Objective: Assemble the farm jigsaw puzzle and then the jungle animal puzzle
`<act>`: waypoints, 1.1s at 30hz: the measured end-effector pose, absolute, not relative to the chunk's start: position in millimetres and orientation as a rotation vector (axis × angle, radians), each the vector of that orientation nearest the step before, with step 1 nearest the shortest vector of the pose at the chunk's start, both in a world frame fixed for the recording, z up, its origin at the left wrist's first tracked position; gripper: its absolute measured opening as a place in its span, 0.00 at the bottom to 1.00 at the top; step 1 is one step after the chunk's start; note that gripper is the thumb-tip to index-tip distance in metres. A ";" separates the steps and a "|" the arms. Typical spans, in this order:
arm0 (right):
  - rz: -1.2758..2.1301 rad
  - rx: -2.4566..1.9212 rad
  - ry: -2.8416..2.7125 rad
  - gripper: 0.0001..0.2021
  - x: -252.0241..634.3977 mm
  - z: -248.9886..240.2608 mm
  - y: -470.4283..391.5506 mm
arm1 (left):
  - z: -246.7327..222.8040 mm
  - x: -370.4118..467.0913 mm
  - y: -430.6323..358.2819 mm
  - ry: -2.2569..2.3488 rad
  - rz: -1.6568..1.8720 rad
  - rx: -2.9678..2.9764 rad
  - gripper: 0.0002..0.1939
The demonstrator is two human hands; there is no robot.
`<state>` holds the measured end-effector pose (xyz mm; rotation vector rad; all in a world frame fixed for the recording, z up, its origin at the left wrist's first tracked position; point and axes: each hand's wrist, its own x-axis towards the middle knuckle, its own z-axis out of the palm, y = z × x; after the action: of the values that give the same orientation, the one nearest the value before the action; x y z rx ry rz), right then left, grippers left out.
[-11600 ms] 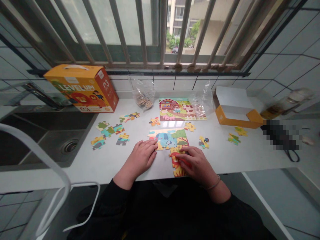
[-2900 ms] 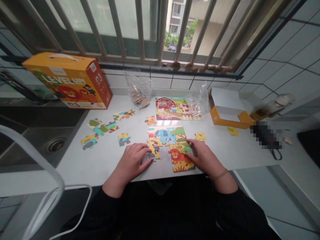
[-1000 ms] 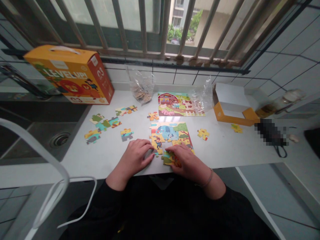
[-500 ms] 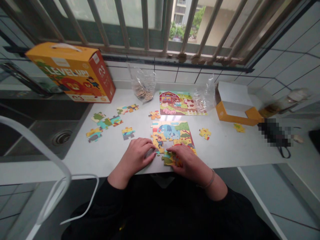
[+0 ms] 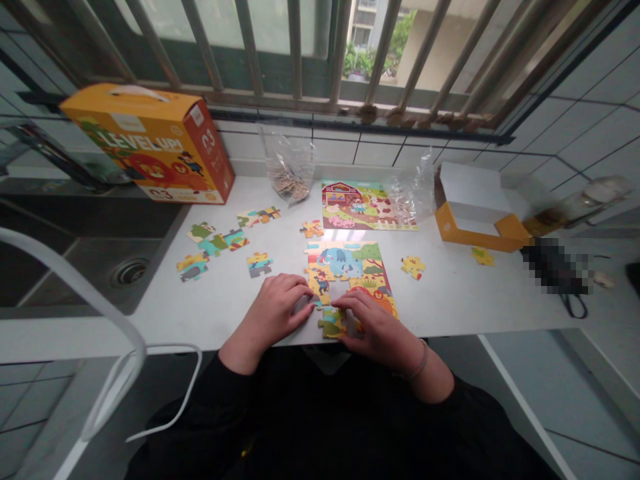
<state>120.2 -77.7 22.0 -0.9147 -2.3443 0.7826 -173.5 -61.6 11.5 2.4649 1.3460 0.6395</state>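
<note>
A partly joined jigsaw puzzle (image 5: 345,260) with a blue elephant lies on the counter in front of me, with a gap in its lower middle. My right hand (image 5: 373,320) has thumb and fingers around a green puzzle piece (image 5: 333,323) at the puzzle's lower edge. This piece sits apart from the farmer part above it, slightly askew. At the lower left corner rests my left hand (image 5: 283,307), its fingers curved and thumb apart, fingertips touching or close to the puzzle's edge. Whether they press on it is hard to see.
Loose puzzle pieces (image 5: 260,264) lie to the left, others right. Behind stand a farm picture (image 5: 360,207), plastic bags (image 5: 290,173), an open orange box (image 5: 475,230) and a large orange carton (image 5: 150,147). A sink (image 5: 90,260) and white cable (image 5: 120,327) are left.
My right hand has drawn the green piece slightly down and left, showing more of the gap and the lion part. My left hand stays at the puzzle's edge. The view has shifted slightly.
</note>
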 end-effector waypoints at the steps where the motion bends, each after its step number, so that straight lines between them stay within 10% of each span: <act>1: 0.786 -0.914 -2.336 0.34 119.8 21.8 -77.1 | 11.4 -173.5 -61.6 1.346 0.643 2.467 0.08; 33: 0.608 -1.002 -2.489 0.27 109.5 23.1 -87.0 | 10.7 -172.9 -63.8 1.340 0.675 2.468 0.09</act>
<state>109.5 -87.0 23.1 -1.0016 -2.4891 0.6081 -172.9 -63.8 10.7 2.4675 1.3397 0.6750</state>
